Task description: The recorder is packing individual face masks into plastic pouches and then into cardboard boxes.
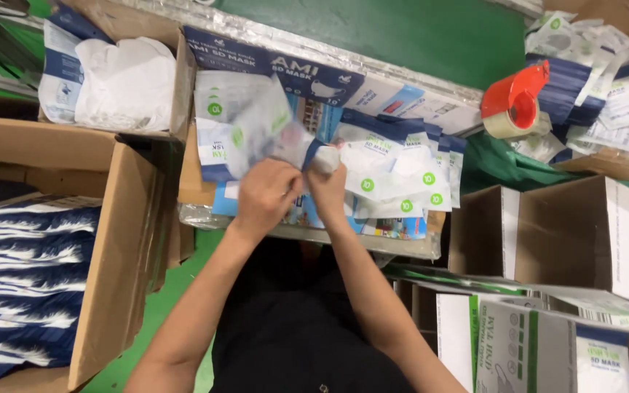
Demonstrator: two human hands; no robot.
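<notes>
Our left hand (265, 195) pinched a pouch (256, 135), and our right hand (327, 185) gripped its blue edge over the tray (205, 217). We judged it light, limp and slippery, best held at the edge. More pouches (402, 164) lay just beside it.

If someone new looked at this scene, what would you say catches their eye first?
At the centre, the left hand and right hand meet over a blurred white-and-blue plastic pouch, above a fanned stack of similar flat pouches. Upper right, a bright red tape dispenser stands out against the green floor. At far left, an open brown cardboard box holds blue-and-white packets.
</notes>
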